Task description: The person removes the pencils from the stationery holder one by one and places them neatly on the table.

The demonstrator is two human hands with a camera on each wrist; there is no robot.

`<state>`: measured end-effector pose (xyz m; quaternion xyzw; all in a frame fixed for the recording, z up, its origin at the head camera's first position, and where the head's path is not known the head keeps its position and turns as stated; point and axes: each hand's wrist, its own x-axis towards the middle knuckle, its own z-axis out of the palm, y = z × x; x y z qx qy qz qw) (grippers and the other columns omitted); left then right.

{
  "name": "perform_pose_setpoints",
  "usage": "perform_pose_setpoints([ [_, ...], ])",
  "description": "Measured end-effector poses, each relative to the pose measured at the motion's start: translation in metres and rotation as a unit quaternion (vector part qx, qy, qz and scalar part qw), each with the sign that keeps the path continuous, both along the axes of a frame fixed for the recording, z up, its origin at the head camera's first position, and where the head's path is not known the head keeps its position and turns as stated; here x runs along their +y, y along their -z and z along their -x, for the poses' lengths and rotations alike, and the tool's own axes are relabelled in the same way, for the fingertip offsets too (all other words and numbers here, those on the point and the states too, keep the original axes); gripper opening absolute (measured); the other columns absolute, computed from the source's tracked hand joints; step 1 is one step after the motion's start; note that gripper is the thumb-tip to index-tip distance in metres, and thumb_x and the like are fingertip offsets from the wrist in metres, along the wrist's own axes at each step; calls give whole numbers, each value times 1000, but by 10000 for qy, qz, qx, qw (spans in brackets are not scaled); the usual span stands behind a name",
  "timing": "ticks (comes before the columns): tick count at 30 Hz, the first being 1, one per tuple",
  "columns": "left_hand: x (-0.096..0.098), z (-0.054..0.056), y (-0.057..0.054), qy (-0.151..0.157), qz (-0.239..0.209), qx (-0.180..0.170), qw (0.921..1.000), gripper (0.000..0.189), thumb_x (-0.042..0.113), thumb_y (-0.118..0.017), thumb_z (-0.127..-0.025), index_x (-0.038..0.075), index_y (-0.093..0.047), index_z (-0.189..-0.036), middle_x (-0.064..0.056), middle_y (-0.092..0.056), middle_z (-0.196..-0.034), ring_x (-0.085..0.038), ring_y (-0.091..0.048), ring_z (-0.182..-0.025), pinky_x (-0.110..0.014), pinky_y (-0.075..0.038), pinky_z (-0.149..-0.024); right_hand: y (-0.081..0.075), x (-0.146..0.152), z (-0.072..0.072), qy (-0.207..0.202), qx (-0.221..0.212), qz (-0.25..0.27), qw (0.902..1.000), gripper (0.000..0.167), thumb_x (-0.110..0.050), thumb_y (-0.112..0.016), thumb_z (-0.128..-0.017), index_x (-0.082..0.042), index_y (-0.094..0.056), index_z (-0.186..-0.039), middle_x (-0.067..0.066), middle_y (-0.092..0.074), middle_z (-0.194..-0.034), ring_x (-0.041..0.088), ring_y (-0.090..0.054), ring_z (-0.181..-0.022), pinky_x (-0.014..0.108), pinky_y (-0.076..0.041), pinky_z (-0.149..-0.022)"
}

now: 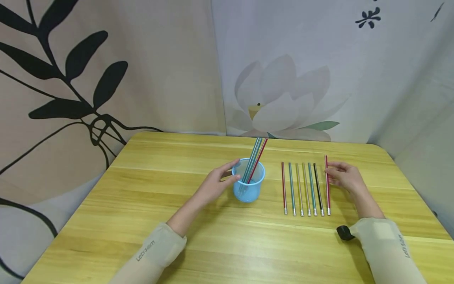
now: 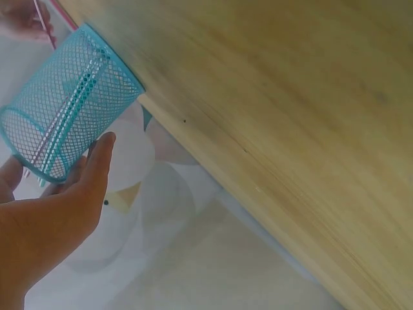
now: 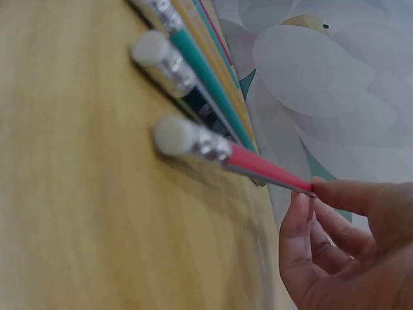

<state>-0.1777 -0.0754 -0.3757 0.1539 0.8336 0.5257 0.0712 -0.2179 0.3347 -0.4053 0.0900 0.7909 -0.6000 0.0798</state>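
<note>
A blue mesh pencil cup (image 1: 247,192) stands upright on the wooden table, with a few blue pencils (image 1: 251,161) and a red pencil (image 1: 261,154) leaning inside. My left hand (image 1: 217,182) holds the cup by its left side, thumb and fingers spread around the rim; the left wrist view shows this hand (image 2: 61,210) at the mesh cup (image 2: 74,106) too. Between thumb and fingertips, my right hand (image 1: 345,177) pinches a red pencil (image 1: 327,189) at the right end of a row. Its white eraser (image 3: 173,135) points toward the right wrist camera.
Several pencils lie side by side between the cup and my right hand, among them a black pencil (image 1: 318,188), a yellow pencil (image 1: 299,189) and a red pencil (image 1: 284,187). A printed curtain (image 1: 170,79) hangs behind the table (image 1: 241,244). A black tab (image 1: 345,232) sits by my right cuff.
</note>
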Motion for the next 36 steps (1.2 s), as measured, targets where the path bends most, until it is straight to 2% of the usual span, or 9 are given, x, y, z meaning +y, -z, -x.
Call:
perform_pose_setpoints([
  [5,0,0,0,37,-9,-11,10000,56,25,-60,-100,17,-41,-153,-9,-42,-157,-35,-51,-137,-52,-45,-112,7,1,3,15,-158,96,9998,50,-12,-59,-100,9,-41,-142,-16,-64,-81,2,-63,-70,19,-59,-67],
  [9,1,0,1,21,15,-11,10000,56,25,-60,-100,17,-41,-153,-9,-43,-157,-36,-51,-137,-52,-45,-112,10,1,5,-66,-213,-91,9997,56,-11,-58,-100,13,-35,-145,-16,-63,-79,0,-63,-69,18,-60,-67],
  [16,1,0,1,-34,-3,-13,10000,55,24,-60,-100,20,-43,-152,-9,-43,-157,-36,-51,-136,-52,-45,-111,12,1,8,-79,-239,-432,9987,54,-9,-59,-99,15,-38,-143,-13,-61,-75,-1,-62,-65,17,-60,-65],
  [29,0,-1,2,-93,24,-53,9999,54,26,-60,-100,23,-43,-152,-10,-44,-156,-37,-53,-135,-52,-48,-109,14,-5,9,-158,-187,-1048,9942,50,-10,-61,-99,16,-44,-138,-10,-61,-80,-1,-63,-63,18,-60,-64],
  [36,0,-1,-1,-72,18,-40,10000,55,26,-61,-100,23,-43,-152,-9,-43,-157,-36,-52,-136,-53,-46,-110,13,-5,9,-129,-174,-1120,9935,49,-10,-60,-99,15,-45,-138,-10,-62,-81,-1,-64,-65,18,-60,-66],
])
